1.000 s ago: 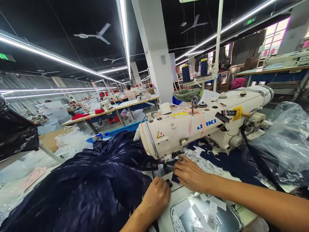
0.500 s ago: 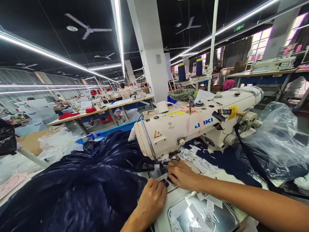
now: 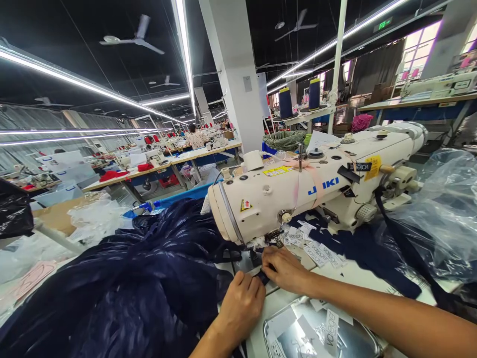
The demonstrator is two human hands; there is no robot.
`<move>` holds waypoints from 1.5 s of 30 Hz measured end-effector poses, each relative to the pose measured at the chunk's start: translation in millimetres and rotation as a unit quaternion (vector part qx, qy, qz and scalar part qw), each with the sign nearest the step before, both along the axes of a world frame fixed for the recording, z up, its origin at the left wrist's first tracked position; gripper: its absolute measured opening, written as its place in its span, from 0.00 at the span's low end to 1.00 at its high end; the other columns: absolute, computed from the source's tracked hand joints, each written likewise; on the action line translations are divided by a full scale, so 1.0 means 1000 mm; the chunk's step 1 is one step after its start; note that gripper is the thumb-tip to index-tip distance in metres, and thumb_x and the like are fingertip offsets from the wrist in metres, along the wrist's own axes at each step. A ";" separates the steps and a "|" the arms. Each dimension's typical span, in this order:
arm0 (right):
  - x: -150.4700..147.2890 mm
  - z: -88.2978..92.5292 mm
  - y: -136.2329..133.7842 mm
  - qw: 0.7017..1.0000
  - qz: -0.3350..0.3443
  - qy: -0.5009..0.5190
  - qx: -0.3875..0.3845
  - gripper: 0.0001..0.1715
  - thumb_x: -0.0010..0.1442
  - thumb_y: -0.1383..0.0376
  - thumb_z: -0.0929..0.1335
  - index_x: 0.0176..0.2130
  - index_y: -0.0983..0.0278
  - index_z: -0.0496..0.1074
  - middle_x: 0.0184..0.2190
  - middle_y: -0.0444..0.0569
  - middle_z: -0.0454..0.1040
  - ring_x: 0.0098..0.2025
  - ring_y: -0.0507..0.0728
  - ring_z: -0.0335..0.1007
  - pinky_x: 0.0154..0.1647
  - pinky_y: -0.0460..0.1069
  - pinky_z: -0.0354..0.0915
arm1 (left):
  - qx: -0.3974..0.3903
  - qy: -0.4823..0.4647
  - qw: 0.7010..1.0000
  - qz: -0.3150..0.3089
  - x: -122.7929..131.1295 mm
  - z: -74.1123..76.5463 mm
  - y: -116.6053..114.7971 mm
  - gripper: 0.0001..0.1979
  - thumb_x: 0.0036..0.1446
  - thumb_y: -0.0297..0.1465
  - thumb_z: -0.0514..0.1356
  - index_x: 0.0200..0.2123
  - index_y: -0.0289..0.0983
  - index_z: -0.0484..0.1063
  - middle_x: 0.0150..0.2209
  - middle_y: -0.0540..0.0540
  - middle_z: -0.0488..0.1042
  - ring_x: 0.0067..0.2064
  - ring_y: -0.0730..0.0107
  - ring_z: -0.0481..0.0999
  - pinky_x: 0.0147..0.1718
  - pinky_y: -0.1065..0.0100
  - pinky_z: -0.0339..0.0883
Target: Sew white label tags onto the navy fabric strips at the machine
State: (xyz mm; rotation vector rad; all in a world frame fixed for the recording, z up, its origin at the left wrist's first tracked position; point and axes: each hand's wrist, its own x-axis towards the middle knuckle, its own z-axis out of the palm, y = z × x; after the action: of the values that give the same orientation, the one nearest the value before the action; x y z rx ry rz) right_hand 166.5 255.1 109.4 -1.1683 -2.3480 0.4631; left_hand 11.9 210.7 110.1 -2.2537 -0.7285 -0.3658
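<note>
A cream sewing machine (image 3: 298, 194) stands on the table in front of me. My left hand (image 3: 242, 303) is curled, fingers pinching a small dark navy fabric piece (image 3: 263, 277) just under the needle. My right hand (image 3: 285, 268) lies beside it, fingers pressed on the same piece by the presser foot (image 3: 256, 257). A large heap of dark navy fabric (image 3: 130, 288) fills the table to the left.
White printed labels (image 3: 316, 253) lie scattered under the machine arm. A metal tray (image 3: 357, 343) with more labels sits at the front. Clear plastic bags (image 3: 439, 209) pile up on the right. Thread cones (image 3: 286, 102) stand behind. Other workstations and people are far back.
Both hands have drawn closer together at the needle; the left hand slid slightly forward to meet the right. The view shifted a little.
</note>
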 end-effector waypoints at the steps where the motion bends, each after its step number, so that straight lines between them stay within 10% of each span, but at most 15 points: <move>1: 0.000 0.000 -0.001 1.000 0.003 0.000 0.003 0.10 0.54 0.75 0.61 0.23 0.66 0.64 0.29 0.43 0.68 0.34 0.52 0.63 0.36 0.48 0.52 | 0.000 0.000 1.000 0.002 0.000 -0.001 0.000 0.15 0.54 0.18 0.43 0.24 0.33 0.64 0.20 0.49 0.64 0.22 0.71 0.63 0.24 0.66 0.51; 11: 0.009 0.004 -0.005 0.998 0.054 0.023 -0.005 0.08 0.55 0.71 0.64 0.30 0.62 0.71 0.33 0.43 0.70 0.37 0.52 0.63 0.40 0.49 0.55 | -0.019 -0.007 1.000 0.013 0.003 -0.004 0.001 0.13 0.52 0.17 0.45 0.22 0.33 0.64 0.20 0.49 0.63 0.22 0.70 0.63 0.25 0.66 0.50; 17: 0.007 0.001 -0.026 0.981 0.067 -0.128 0.133 0.09 0.51 0.76 0.63 0.30 0.65 0.69 0.35 0.49 0.68 0.39 0.58 0.60 0.40 0.54 0.58 | -0.043 -0.013 0.999 0.030 0.004 0.001 -0.002 0.13 0.52 0.17 0.47 0.21 0.33 0.64 0.19 0.49 0.64 0.23 0.70 0.64 0.24 0.66 0.52; 25: 0.012 0.002 -0.014 0.925 0.193 -0.216 0.246 0.11 0.50 0.75 0.63 0.36 0.70 0.69 0.34 0.53 0.68 0.36 0.58 0.61 0.32 0.50 0.63 | -0.108 -0.047 0.993 -0.026 -0.020 0.010 -0.012 0.10 0.56 0.24 0.49 0.26 0.35 0.67 0.41 0.46 0.72 0.49 0.63 0.66 0.49 0.57 0.56; 29: 0.018 0.001 0.006 0.915 0.207 -0.214 0.272 0.15 0.51 0.75 0.63 0.41 0.72 0.68 0.37 0.55 0.70 0.38 0.58 0.63 0.36 0.51 0.64 | -0.197 -0.121 0.973 0.011 -0.010 -0.002 -0.004 0.07 0.49 0.20 0.53 0.28 0.36 0.67 0.41 0.46 0.73 0.43 0.71 0.71 0.45 0.68 0.65; 45: 0.024 -0.005 0.021 0.938 0.182 -0.157 0.249 0.24 0.50 0.79 0.60 0.48 0.72 0.66 0.49 0.58 0.67 0.46 0.58 0.66 0.46 0.51 0.63 | -0.096 -0.203 0.973 0.060 0.015 -0.018 0.012 0.12 0.44 0.16 0.49 0.27 0.35 0.67 0.31 0.45 0.75 0.32 0.67 0.74 0.36 0.64 0.70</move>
State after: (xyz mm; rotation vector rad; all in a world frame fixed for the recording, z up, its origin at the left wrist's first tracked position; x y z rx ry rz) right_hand 190.8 276.5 104.5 -0.6020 -2.7401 -0.2243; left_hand 27.3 222.6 92.3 -2.3258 -1.1482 -0.7381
